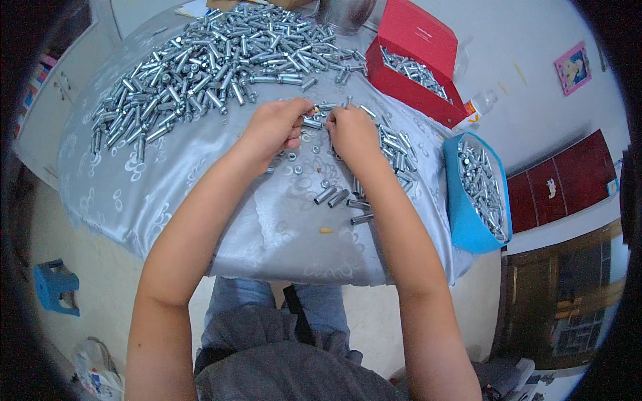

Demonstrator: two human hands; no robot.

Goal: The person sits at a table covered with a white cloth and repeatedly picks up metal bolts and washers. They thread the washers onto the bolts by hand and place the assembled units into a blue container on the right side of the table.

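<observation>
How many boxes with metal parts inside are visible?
2: the red box, far right on the table; the blue box, nearer, at the right edge. Others may be hidden.

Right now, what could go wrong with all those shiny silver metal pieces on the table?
The left hand might knock the small, round silver metal pieces lying loose near it. The right forearm could brush the short, hollow silver metal tubes beside it, and they may roll across the shiny grey tablecloth.

Silvery bolts (221, 67) lie heaped; nuts (298, 170) lie scattered.
</observation>
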